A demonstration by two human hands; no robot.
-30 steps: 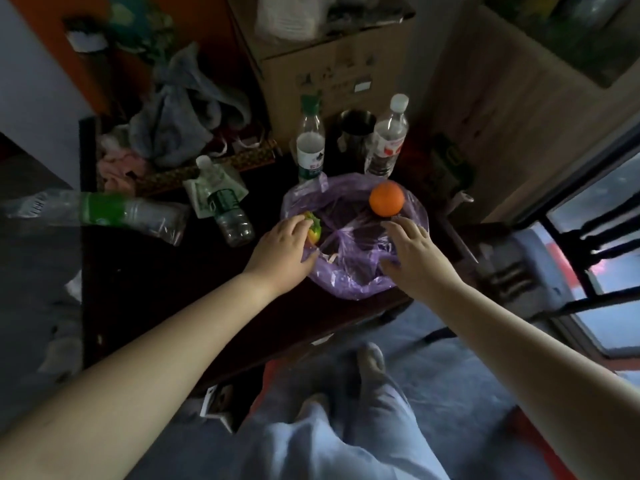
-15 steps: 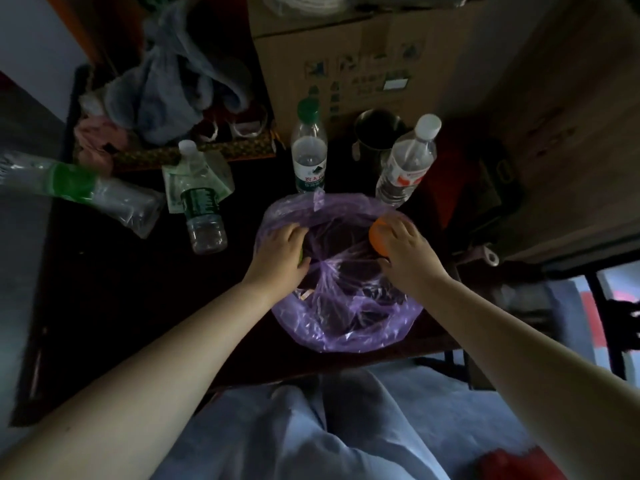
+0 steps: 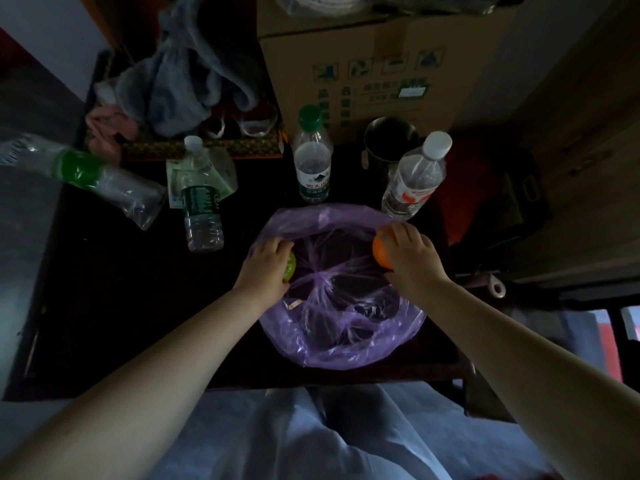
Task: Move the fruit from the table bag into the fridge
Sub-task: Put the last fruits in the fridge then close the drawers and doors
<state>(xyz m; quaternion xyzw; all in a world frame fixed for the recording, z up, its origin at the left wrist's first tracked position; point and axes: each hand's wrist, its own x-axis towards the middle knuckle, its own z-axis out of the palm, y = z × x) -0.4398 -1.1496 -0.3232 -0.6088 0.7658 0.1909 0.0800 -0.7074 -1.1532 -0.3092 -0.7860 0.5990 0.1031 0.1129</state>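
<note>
Pick-up step: orange (image 3: 380, 255) is gripped by curled fingers (image 3: 403, 234) of right hand (image 3: 412, 259), green fruit (image 3: 290, 267) by left hand (image 3: 265, 268), both at bag (image 3: 343, 344) rim by worktop (image 3: 138, 306) front edge; lift-out and carry to fridge judged next.

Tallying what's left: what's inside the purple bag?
The left hand grips a green fruit inside the purple bag; the right hand grips an orange at its rim. Dark folds hide anything lower.

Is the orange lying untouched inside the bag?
No, the right hand grips the orange at the purple bag's rim; the left hand holds a green fruit.
</note>
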